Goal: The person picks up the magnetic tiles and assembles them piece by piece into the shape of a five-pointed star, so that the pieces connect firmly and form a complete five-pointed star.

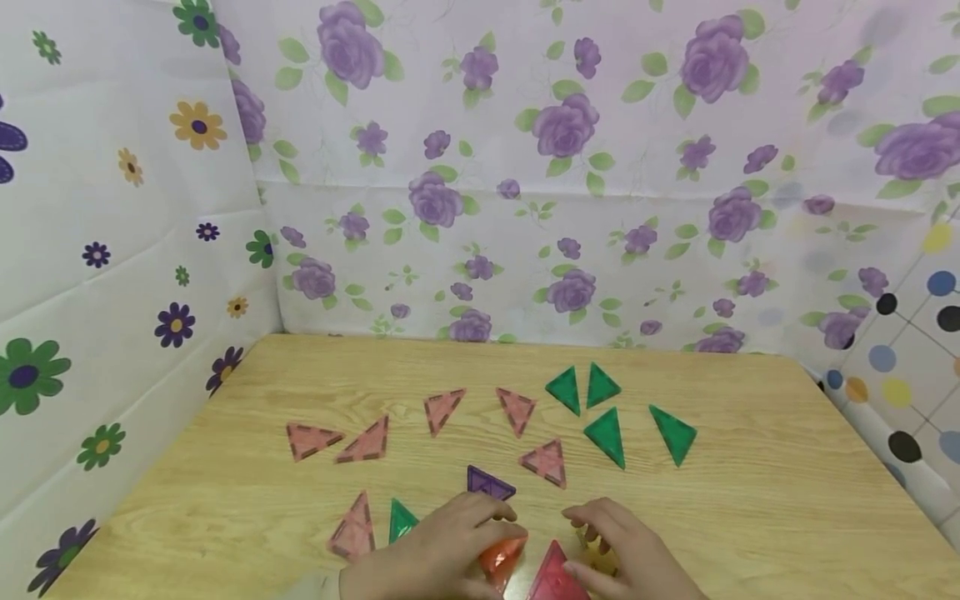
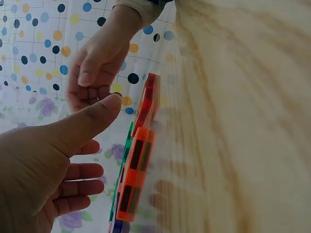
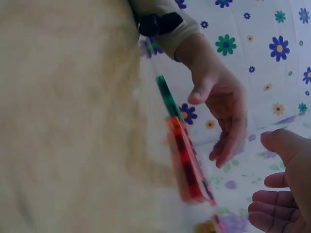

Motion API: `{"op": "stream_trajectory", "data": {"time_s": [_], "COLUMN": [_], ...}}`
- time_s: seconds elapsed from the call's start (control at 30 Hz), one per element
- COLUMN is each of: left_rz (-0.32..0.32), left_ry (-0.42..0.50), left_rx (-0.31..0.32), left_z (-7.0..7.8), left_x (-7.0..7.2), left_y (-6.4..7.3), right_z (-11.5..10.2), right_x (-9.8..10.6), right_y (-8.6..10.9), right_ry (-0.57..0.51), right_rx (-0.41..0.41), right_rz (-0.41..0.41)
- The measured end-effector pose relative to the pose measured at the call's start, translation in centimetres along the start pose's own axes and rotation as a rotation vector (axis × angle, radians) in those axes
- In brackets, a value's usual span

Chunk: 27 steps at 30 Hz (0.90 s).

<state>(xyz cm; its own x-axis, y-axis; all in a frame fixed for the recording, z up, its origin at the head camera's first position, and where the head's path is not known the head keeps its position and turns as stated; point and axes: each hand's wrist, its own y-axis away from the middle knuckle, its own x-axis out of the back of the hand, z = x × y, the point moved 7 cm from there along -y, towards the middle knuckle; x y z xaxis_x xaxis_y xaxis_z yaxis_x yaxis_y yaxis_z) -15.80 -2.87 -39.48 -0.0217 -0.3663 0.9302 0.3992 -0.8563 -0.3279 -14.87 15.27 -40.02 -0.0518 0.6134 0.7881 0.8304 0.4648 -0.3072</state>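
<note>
My left hand (image 1: 438, 546) hovers by an orange triangular tile (image 1: 503, 560), its fingers loosely bent and holding nothing. In the left wrist view that orange tile lies on the table, apart from the thumb and fingers. To the right, my right hand (image 1: 633, 550) is over a yellow tile (image 1: 602, 558), which it partly hides, and beside a red triangular tile (image 1: 555, 575). Relaxed, spread fingers (image 3: 274, 206) show in the right wrist view, with nothing between them. A purple triangular tile (image 1: 489, 483) lies just beyond the left hand, and a green tile (image 1: 401, 518) is partly covered by it.
Several pink triangular tiles (image 1: 362, 442) are scattered across the middle and left of the wooden table (image 1: 787, 483). Several green triangular tiles (image 1: 606, 437) lie farther back, right of centre. Flowered cloth (image 1: 510, 250) hangs behind the table, with patterned cloths at both sides.
</note>
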Motion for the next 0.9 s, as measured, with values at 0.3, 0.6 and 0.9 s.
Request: {"op": "stream_trajectory", "data": {"time_s": [0.3,0.6,0.9], "left_rz": [0.048,0.011,-0.018], "left_ry": [-0.016,-0.038,-0.001], "left_rx": [-0.069,-0.036,-0.032], "left_z": [0.3,-0.2,-0.4], "left_x": [-0.8,-1.9,-2.1], "left_y": [0.2,0.5,0.5], "right_z": [0.3,0.0,0.0], "right_x": [-2.0,-2.8,-3.1], "right_y": [0.8,1.0,1.1], "right_ry": [0.053,0.326,0.397], "right_rx": [0.045,0.204,0.212], "right_rz": [-0.050,0.029,0.061]}}
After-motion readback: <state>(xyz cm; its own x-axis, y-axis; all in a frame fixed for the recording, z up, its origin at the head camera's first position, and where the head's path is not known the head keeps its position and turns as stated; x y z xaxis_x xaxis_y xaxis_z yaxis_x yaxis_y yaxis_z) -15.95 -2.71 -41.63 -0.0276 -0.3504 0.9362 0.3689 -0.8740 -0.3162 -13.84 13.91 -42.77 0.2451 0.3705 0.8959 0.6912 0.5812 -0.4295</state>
